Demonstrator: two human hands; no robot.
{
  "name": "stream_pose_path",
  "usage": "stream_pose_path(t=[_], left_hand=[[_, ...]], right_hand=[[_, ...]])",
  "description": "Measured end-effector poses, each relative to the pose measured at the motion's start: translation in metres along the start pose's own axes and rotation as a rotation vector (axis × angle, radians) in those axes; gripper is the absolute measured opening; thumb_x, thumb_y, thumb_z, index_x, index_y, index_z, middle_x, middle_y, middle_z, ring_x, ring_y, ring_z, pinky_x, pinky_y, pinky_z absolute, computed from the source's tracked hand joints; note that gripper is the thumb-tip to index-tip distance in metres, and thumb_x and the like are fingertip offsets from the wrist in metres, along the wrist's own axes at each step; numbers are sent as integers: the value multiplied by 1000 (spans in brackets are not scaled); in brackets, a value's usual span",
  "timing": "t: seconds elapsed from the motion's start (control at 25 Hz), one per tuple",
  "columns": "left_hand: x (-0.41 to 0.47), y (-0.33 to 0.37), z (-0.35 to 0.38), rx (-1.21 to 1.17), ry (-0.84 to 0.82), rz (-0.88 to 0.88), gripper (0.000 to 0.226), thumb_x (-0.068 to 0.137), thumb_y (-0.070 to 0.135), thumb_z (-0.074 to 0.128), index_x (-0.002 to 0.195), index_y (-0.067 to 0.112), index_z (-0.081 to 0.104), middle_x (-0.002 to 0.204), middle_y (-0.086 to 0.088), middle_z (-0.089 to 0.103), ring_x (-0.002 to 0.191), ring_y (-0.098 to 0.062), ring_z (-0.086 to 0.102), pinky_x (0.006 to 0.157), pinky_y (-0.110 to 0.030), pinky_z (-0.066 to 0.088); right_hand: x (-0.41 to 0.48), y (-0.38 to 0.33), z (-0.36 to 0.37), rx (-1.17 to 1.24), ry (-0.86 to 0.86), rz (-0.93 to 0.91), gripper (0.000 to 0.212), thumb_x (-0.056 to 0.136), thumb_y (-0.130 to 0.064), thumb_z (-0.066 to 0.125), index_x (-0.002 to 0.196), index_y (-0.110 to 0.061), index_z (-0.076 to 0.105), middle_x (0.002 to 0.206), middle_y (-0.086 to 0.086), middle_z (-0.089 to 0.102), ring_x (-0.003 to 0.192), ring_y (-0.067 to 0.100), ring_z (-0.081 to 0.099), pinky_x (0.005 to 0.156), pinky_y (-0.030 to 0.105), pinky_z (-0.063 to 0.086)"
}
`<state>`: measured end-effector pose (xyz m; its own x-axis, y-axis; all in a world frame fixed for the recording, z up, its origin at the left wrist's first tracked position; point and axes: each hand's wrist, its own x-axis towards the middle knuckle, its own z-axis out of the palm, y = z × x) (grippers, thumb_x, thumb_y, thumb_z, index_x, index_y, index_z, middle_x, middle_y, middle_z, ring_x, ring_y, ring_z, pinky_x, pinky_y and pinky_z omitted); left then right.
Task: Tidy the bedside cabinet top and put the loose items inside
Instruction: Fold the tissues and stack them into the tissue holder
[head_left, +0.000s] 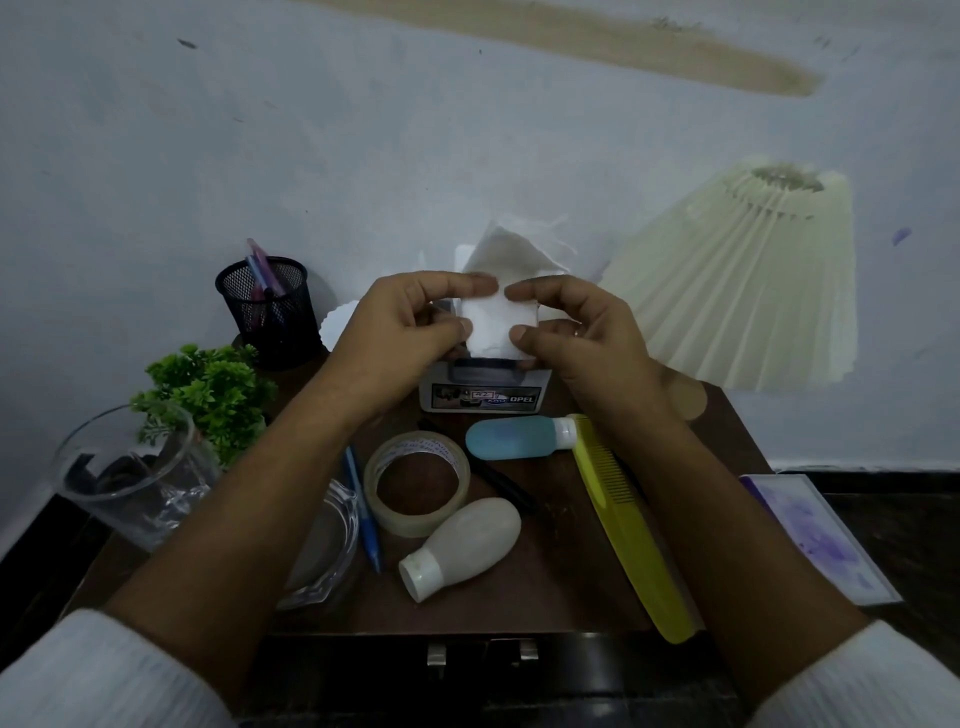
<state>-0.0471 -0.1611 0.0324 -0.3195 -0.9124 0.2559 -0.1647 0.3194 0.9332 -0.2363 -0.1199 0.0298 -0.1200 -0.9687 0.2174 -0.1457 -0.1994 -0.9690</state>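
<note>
Both hands hold a small folded white tissue (491, 325) above a tissue box (485, 397) at the back middle of the dark wooden cabinet top (561, 571). My left hand (410, 332) pinches the tissue's left edge and my right hand (576, 332) pinches its right edge. More tissue (511, 249) sticks up behind them. Loose on the top lie a blue bottle (511, 439), a beige bottle (465, 543), a tape roll (415, 480), a yellow comb (631, 525), a blue pen (363, 512) and a black pen (506, 486).
A black mesh pen holder (270, 309) and a small green plant (208, 395) stand at the back left. A clear glass beaker (130, 478) is at the left edge, a glass ashtray (324, 551) near the front. A pleated lamp shade (753, 280) fills the right. Drawer handles (483, 654) show below.
</note>
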Motion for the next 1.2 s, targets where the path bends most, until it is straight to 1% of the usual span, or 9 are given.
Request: stream_pose_path(t=[0.12,0.28,0.44,0.56,0.72,0.8,0.92,1.08,1.2], left_hand=[[3,-2,-3,-9,-6,-16,37,92,-5,61,121,16,73,92,-13,75,78,-17,69,76,-26,58],[6,-5,2,-10,36,-42,25,94,6,66,116,15,75,103,-20,74,94,-34,71,81,-41,63],[8,-10,7,-23,57,-109,27,90,5,70,114,15,74,98,-17,74,92,-31,72,81,-46,62],[10,-11,6,-11,58,-117,35,87,1,73,117,18,73,93,-6,75,86,-24,73,83,-39,63],[10,-11,5,51,49,-97,43,87,4,74,126,23,70,91,-16,74,89,-33,72,87,-40,61],[10,-12,3,156,54,-38,44,89,7,72,128,26,69,92,-16,73,89,-34,69,90,-42,60],[9,-12,4,306,103,59,45,89,8,71,128,30,68,105,1,71,90,-15,65,86,-30,59],[7,-12,12,393,158,131,32,86,8,73,111,27,75,114,11,67,89,-4,63,80,-17,53],[7,-11,14,431,177,155,29,88,8,71,111,23,77,110,10,70,91,-3,63,81,-6,47]], right_hand=[[3,3,2,32,8,11,30,90,9,61,115,-6,69,101,12,74,79,30,73,69,41,64],[9,7,5,-75,25,3,33,90,9,62,119,-4,67,106,14,70,64,5,68,53,22,54],[11,10,5,-55,-16,69,44,88,9,65,129,-7,62,120,13,64,81,26,73,55,27,58],[11,8,4,-15,-50,101,48,88,12,63,131,-9,62,126,6,61,78,26,73,57,27,59],[13,11,3,-160,29,47,45,90,4,64,131,-15,64,108,10,70,84,28,72,64,29,61],[14,16,4,-358,88,-86,43,90,-1,65,131,-16,65,97,-2,68,82,14,68,73,24,59],[10,17,11,-535,154,-255,40,89,-2,65,127,-15,67,102,-12,62,80,-1,58,73,6,47],[6,18,16,-537,211,-382,26,89,0,65,112,-10,73,107,1,71,89,11,65,78,22,56],[4,21,18,-586,235,-448,25,90,0,62,112,-8,73,108,5,72,96,11,65,85,31,59]])
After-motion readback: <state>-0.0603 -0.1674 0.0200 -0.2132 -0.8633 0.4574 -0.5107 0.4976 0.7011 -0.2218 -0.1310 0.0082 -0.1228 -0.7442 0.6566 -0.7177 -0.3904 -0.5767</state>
